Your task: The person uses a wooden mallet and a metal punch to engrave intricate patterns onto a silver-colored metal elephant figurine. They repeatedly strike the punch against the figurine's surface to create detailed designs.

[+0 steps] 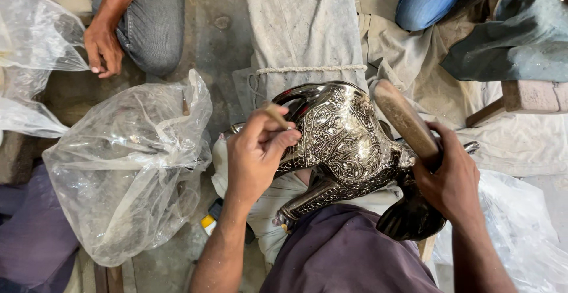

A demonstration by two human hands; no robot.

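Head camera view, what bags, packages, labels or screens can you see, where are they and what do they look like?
Plastic bag: left of the left hand, clear, crumpled, puffed.
Second bag: top left, clear, crumpled.
Third bag: lower right, beside the right hand, clear.
No labels or screens.

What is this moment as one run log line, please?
left hand: holds thin punch on ornate metal elephant | right hand: grips wooden mallet
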